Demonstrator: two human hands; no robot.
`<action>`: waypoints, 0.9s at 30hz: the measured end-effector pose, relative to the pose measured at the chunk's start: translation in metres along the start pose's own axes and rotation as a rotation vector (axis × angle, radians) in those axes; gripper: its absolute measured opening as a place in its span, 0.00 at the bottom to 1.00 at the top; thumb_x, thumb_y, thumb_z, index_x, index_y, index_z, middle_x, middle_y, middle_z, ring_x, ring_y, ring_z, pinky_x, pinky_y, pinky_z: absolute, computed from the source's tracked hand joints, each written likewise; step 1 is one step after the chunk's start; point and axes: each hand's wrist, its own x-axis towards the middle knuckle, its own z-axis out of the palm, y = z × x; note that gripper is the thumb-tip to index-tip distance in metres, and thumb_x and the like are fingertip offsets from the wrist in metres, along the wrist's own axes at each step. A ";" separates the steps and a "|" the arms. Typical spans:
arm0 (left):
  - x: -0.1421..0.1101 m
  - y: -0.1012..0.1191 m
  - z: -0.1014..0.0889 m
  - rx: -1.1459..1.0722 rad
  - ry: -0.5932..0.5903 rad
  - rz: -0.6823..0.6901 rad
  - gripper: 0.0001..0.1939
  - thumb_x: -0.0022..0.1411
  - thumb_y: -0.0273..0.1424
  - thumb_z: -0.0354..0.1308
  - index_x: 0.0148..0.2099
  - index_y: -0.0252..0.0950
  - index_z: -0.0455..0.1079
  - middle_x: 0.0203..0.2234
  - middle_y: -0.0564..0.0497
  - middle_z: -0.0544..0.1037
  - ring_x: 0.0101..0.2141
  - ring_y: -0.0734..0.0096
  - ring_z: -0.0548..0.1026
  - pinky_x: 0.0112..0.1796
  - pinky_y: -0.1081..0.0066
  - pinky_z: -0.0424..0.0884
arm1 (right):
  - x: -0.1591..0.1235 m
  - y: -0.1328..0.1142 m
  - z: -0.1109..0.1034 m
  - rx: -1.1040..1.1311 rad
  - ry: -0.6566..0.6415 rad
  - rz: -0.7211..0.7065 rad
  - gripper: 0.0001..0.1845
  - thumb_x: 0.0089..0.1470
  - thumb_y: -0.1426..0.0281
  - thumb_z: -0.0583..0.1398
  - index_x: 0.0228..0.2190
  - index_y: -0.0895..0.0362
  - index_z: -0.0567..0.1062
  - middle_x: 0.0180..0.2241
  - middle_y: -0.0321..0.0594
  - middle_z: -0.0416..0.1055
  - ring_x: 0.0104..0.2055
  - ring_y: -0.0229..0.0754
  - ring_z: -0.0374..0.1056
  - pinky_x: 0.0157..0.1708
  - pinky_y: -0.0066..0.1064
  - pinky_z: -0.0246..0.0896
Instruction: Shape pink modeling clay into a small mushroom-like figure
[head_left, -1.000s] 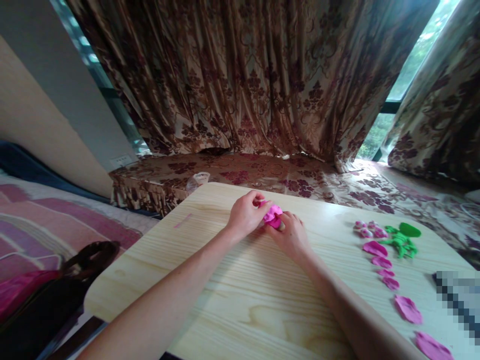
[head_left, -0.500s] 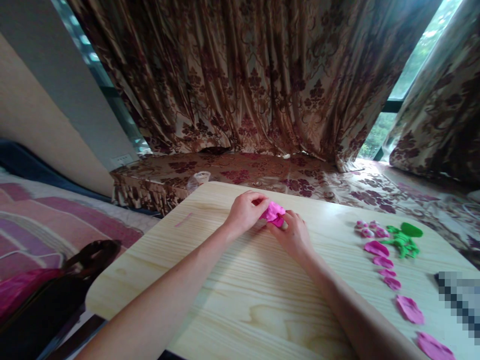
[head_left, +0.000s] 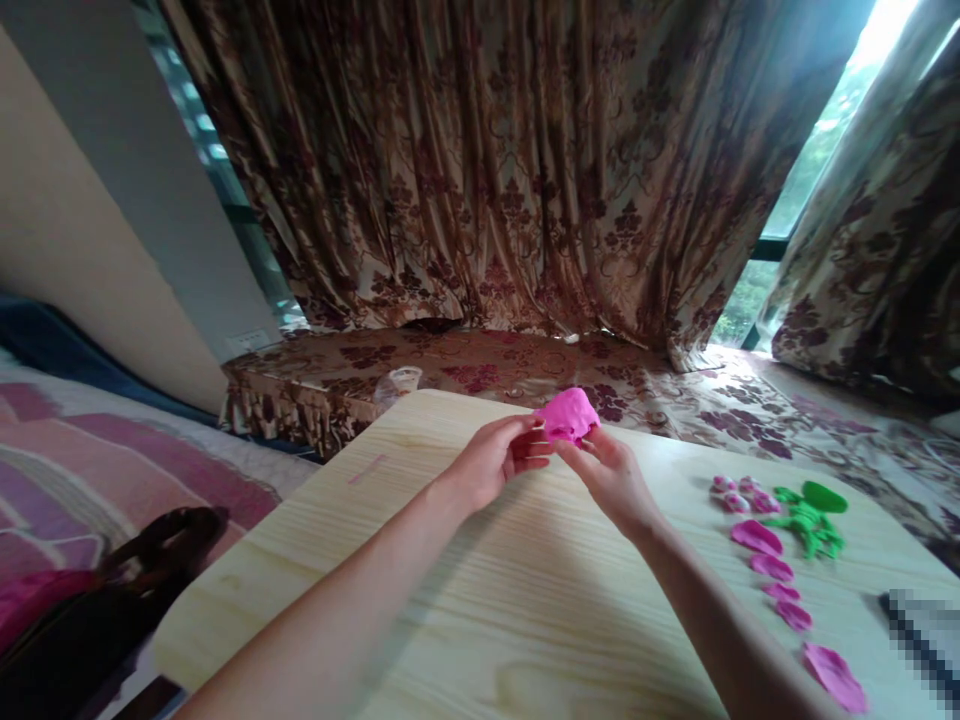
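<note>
A lump of bright pink modelling clay [head_left: 568,414], thin and hollowed at its lower edge, is held up above the far part of the wooden table [head_left: 450,620]. My left hand [head_left: 495,460] pinches its left edge between thumb and fingers. From the right, my right hand [head_left: 609,474] grips the clay, with some fingertips hidden behind or under it. To the right lie several flattened pink clay petals [head_left: 757,538], a cluster of pink-and-white clay balls [head_left: 742,495] and green clay stems with a leaf [head_left: 814,518].
A thin pink strip [head_left: 367,469] lies on the table's left side. A clear plastic cup [head_left: 397,384] stands beyond the far edge. A blurred-out dark object [head_left: 922,630] is at the right. Left of the table are a dark bag [head_left: 105,620] and a striped bed [head_left: 135,430].
Both hands have raised the pink clay and turned it, so its smooth rounded side now faces up. The view has tilted slightly upward.
</note>
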 end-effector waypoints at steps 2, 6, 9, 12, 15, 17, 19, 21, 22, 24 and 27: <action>-0.004 0.005 0.004 -0.130 -0.084 -0.052 0.10 0.60 0.33 0.55 0.40 0.34 0.73 0.38 0.43 0.80 0.38 0.64 0.79 0.44 0.60 0.74 | 0.008 -0.011 -0.003 0.024 -0.015 -0.029 0.16 0.53 0.60 0.59 0.40 0.54 0.75 0.36 0.37 0.76 0.41 0.44 0.70 0.43 0.36 0.63; -0.008 0.018 0.009 -0.315 -0.157 -0.073 0.09 0.61 0.31 0.56 0.43 0.34 0.72 0.40 0.45 0.79 0.41 0.68 0.78 0.49 0.64 0.71 | 0.025 -0.035 0.001 0.051 -0.026 -0.090 0.13 0.53 0.61 0.59 0.36 0.55 0.76 0.37 0.38 0.76 0.41 0.45 0.70 0.43 0.36 0.64; -0.002 0.033 0.013 -0.401 -0.160 -0.038 0.07 0.60 0.27 0.57 0.41 0.33 0.72 0.38 0.47 0.79 0.38 0.72 0.78 0.45 0.72 0.73 | 0.040 -0.048 0.004 0.060 -0.008 -0.142 0.12 0.52 0.61 0.60 0.35 0.55 0.77 0.36 0.39 0.75 0.40 0.45 0.70 0.43 0.37 0.65; 0.009 0.056 0.023 -0.449 -0.145 0.025 0.04 0.59 0.25 0.58 0.38 0.32 0.72 0.32 0.48 0.79 0.32 0.75 0.78 0.38 0.76 0.75 | 0.055 -0.057 -0.003 0.068 0.065 -0.186 0.20 0.49 0.60 0.62 0.44 0.54 0.74 0.42 0.42 0.74 0.45 0.47 0.70 0.46 0.39 0.65; 0.019 0.079 0.041 -0.483 -0.110 0.119 0.05 0.59 0.28 0.59 0.38 0.33 0.72 0.32 0.48 0.79 0.32 0.73 0.78 0.38 0.73 0.76 | 0.065 -0.069 -0.023 0.067 0.210 -0.197 0.24 0.50 0.59 0.62 0.48 0.55 0.70 0.47 0.47 0.71 0.50 0.50 0.67 0.49 0.45 0.62; 0.021 0.088 0.056 -0.513 -0.084 0.187 0.05 0.58 0.29 0.60 0.38 0.34 0.71 0.32 0.50 0.79 0.34 0.72 0.78 0.40 0.71 0.75 | 0.064 -0.082 -0.037 0.049 0.349 -0.229 0.21 0.52 0.60 0.61 0.46 0.54 0.70 0.47 0.47 0.70 0.50 0.49 0.66 0.51 0.46 0.60; 0.020 0.090 0.073 -0.544 -0.072 0.244 0.05 0.57 0.29 0.61 0.37 0.36 0.71 0.31 0.52 0.79 0.34 0.72 0.78 0.40 0.71 0.74 | 0.059 -0.097 -0.049 -0.019 0.505 -0.333 0.16 0.51 0.63 0.62 0.43 0.53 0.71 0.44 0.44 0.70 0.48 0.47 0.66 0.50 0.44 0.61; 0.015 0.085 0.089 -0.572 -0.075 0.282 0.05 0.56 0.29 0.62 0.36 0.36 0.70 0.30 0.53 0.79 0.34 0.74 0.77 0.40 0.72 0.74 | 0.053 -0.110 -0.057 -0.111 0.582 -0.447 0.13 0.49 0.66 0.63 0.39 0.53 0.72 0.42 0.42 0.69 0.46 0.46 0.66 0.49 0.42 0.61; 0.013 0.082 0.097 -0.579 -0.079 0.296 0.05 0.56 0.29 0.63 0.36 0.36 0.70 0.29 0.54 0.79 0.33 0.75 0.77 0.39 0.73 0.73 | 0.051 -0.115 -0.060 -0.149 0.594 -0.484 0.13 0.49 0.68 0.63 0.38 0.53 0.72 0.41 0.41 0.69 0.46 0.45 0.65 0.48 0.42 0.61; 0.006 0.075 0.107 -0.574 -0.091 0.319 0.06 0.55 0.27 0.63 0.36 0.36 0.70 0.29 0.54 0.78 0.32 0.76 0.77 0.38 0.74 0.72 | 0.047 -0.120 -0.064 -0.212 0.594 -0.520 0.12 0.48 0.71 0.64 0.38 0.54 0.72 0.40 0.40 0.68 0.45 0.44 0.65 0.47 0.40 0.62; -0.001 0.070 0.115 -0.538 -0.106 0.354 0.06 0.56 0.26 0.63 0.36 0.36 0.70 0.28 0.55 0.78 0.31 0.77 0.76 0.39 0.74 0.70 | 0.045 -0.121 -0.068 -0.279 0.590 -0.533 0.13 0.47 0.72 0.64 0.37 0.55 0.72 0.41 0.41 0.67 0.45 0.44 0.64 0.46 0.40 0.62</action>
